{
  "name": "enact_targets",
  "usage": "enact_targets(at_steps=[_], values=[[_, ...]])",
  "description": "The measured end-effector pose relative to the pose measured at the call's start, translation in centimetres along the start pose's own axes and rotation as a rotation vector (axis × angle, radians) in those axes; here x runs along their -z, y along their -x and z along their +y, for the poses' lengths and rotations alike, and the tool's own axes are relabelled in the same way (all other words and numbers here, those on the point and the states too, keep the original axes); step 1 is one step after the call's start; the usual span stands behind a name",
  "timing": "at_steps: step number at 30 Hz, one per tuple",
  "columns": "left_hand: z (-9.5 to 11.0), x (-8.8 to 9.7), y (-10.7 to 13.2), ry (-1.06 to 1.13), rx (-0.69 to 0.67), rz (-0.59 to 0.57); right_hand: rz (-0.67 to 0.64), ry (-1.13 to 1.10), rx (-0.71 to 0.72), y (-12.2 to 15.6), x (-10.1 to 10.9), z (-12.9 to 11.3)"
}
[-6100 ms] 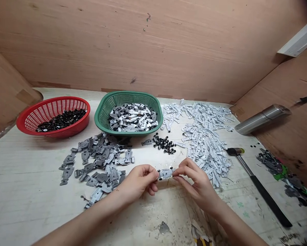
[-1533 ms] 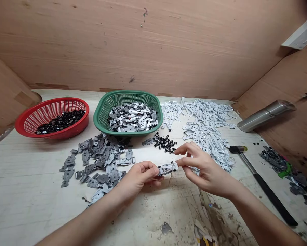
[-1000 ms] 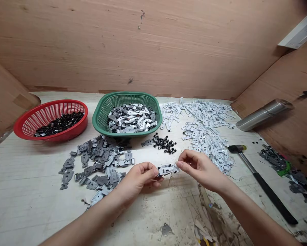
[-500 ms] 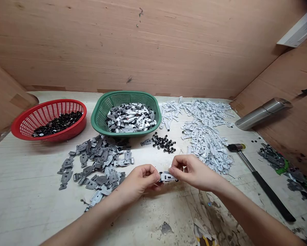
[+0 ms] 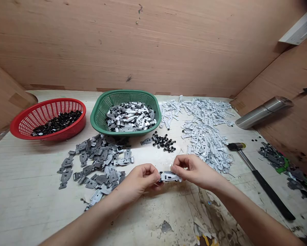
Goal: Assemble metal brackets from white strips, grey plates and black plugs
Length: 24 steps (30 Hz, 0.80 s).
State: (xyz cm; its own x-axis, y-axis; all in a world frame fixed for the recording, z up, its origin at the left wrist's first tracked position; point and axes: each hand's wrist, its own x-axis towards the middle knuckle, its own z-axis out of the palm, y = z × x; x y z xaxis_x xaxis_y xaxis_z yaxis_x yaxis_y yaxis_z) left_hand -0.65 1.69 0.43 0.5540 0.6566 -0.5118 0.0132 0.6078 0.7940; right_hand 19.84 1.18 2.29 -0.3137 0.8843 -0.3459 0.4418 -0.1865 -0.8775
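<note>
My left hand (image 5: 146,177) is closed, thumb and fingers pinching the left end of a small white toy race car (image 5: 169,176) with dark openings and a black wheel at its side. Thumb and forefinger of my right hand (image 5: 190,171) are pinched at the car's upper right edge. The car lies lengthwise between both hands, just above the table; its left end is hidden by my fingers. Beyond the hands sits a small heap of black wheels (image 5: 165,142). White car bodies (image 5: 210,143) are heaped to the right, grey chassis pieces (image 5: 99,160) to the left.
A green basket (image 5: 93,119) holds assembled-looking cars, and a red basket (image 5: 74,131) holds shiny black parts. On the right lie a hammer (image 5: 268,194), a metal cylinder (image 5: 263,112) and mixed grey, black and green pieces (image 5: 284,167). Cardboard walls (image 5: 169,44) enclose the table.
More of the white car's right end now shows, as my right hand has shifted slightly along it to the right. My left hand keeps its pinch nearly in place.
</note>
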Motion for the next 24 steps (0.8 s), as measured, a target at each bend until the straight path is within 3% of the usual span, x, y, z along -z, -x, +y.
enact_targets(at_steps=[12, 24], values=[[-0.3, 0.3, -0.2, -0.009, -0.029, 0.006, 0.016, -0.089, -0.092, 2.1, 0.5, 0.7], [-0.6, 0.5, -0.4, -0.07, -0.106, -0.003, 0.018, -0.241, -0.138, 2.0, 0.1, 0.4]])
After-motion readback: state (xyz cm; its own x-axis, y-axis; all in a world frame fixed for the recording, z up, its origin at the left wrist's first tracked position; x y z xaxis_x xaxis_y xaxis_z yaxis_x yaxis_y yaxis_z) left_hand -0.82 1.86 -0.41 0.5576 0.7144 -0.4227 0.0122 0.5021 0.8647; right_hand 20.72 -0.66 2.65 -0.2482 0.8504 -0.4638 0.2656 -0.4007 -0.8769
